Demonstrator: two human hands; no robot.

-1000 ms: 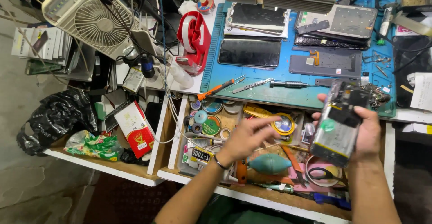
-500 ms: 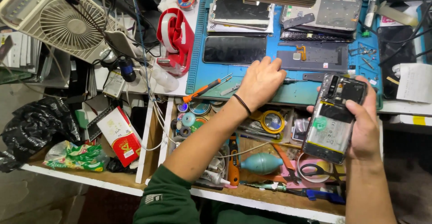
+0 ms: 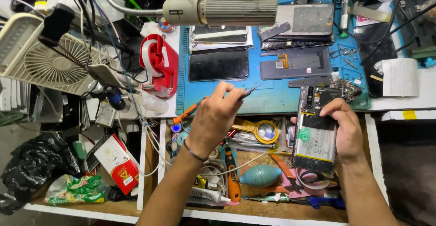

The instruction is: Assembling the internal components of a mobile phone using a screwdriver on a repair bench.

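My right hand (image 3: 347,133) grips an opened phone (image 3: 313,140) by its right edge, back cover off, with the black battery and a green sticker showing. It hovers over the open drawer (image 3: 254,205). My left hand (image 3: 215,117) is closed on thin metal tweezers (image 3: 249,90), whose tips point up and to the right over the front edge of the blue work mat (image 3: 272,101). An orange-handled screwdriver (image 3: 184,115) lies on the mat's edge, partly hidden by that hand.
On the mat lie a black phone (image 3: 219,65), a grey phone back (image 3: 295,63), a metal frame (image 3: 305,21) and small screws. A gooseneck lamp (image 3: 222,9) hangs overhead. A red tape dispenser (image 3: 159,67) and fan (image 3: 54,65) stand left. The drawer holds a magnifier (image 3: 265,131), a teal blower (image 3: 259,175) and tools.
My left hand rose from the drawer to the mat, took hold of the tweezers and lifted them. My right hand kept the phone and brought it more upright.
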